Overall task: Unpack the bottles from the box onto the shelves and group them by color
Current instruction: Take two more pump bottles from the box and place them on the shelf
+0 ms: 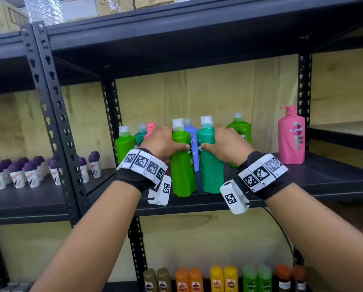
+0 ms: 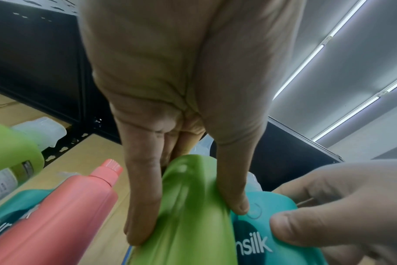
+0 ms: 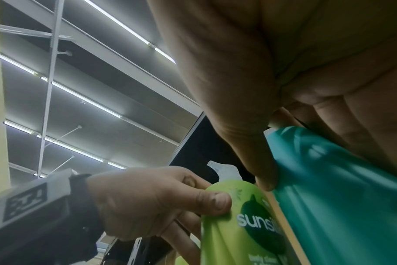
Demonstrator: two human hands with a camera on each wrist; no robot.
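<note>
Green bottle [image 1: 182, 165] standing upright at shelf [image 1: 324, 182] front, white cap on; teal bottle [image 1: 210, 163] standing just beside it on the right, same cap. Blue bottle [image 1: 192, 142] showing between and behind them. Further back, three more green-toned bottles and a small pink one standing; pink pump bottle [image 1: 291, 137] sitting well apart at right.

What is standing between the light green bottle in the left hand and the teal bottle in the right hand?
In the head view, a blue bottle shows in the gap between the light green bottle and the teal bottle, set further back on the shelf.
</note>
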